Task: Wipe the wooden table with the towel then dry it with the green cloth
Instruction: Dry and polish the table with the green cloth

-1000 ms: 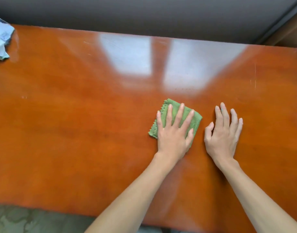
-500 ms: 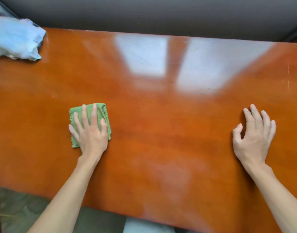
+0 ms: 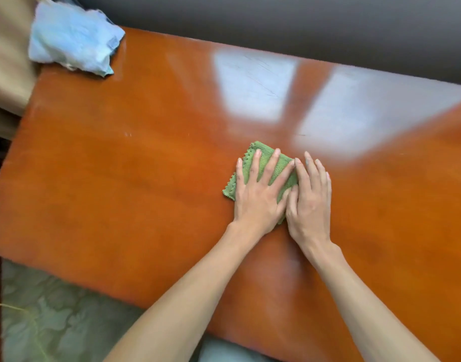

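one wooden table [image 3: 119, 178], two cloths, two bare hands. green cloth [image 3: 266, 163], folded, lies flat near the table's middle, a bit right of centre. left hand [image 3: 258, 194] lies flat on it, palm down, fingers spread wide, not gripping, just pressing. right hand [image 3: 309, 202] is flat too, fingers close together, thumb side touching the left hand & the cloth's right edge; rest of it sits on bare wood. much of the green cloth is hidden under the left hand. one pale blue towel [image 3: 72, 40], crumpled, at the far left corner, partly hanging over the table edge, well apart from the hands. table's right end is cut off by the frame. two bright window reflections on the far half. whole shot is motion-blurred, so wet vs dry can't be told.
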A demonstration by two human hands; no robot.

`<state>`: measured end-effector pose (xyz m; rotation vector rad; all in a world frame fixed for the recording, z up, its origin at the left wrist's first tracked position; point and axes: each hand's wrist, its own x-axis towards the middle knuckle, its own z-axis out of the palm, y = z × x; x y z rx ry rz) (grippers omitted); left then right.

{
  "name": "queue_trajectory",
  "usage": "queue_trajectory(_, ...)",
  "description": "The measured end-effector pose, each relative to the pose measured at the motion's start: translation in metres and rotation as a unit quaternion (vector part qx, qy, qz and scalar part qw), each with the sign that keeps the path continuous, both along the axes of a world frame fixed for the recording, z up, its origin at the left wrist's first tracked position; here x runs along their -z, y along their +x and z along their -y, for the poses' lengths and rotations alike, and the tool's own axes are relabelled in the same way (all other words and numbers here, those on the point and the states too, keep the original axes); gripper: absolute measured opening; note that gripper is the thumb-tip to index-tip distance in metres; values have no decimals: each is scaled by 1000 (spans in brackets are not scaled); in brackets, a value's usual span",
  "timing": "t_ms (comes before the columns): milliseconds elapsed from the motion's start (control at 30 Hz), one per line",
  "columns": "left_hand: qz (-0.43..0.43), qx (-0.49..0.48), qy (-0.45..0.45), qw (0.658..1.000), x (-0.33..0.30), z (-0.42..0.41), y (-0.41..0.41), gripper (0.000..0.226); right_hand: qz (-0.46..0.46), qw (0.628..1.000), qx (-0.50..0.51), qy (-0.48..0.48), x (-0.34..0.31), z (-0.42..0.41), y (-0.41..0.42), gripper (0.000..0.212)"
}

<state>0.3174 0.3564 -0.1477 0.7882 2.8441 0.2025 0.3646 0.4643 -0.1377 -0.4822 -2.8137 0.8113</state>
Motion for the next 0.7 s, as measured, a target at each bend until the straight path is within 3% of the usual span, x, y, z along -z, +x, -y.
queue_trajectory(133, -2, -14, 4, 1000, -4, 35, -41, 56, -12, 1000, -24, 2, 7, 23, -21, 51)
queue_trajectory(300, 11, -108, -6, 994, -4, 127, -80, 59, 37, 990, -31, 134, 19, 38, -28, 52)
queue_trajectory(533, 15, -345, -39, 938, -7, 293, -80, 61, 29, 989, -18, 146, 23, 39, -28, 52)
queue_trajectory(633, 17, -382, -34, 923, -6, 292, -51, 61, 20, 989, -9, 146, 23, 39, -29, 51)
queue_trajectory(700, 19, -344, -28, 938, -5, 265, -40, 61, 21, 988, -7, 151, 23, 40, -29, 51)
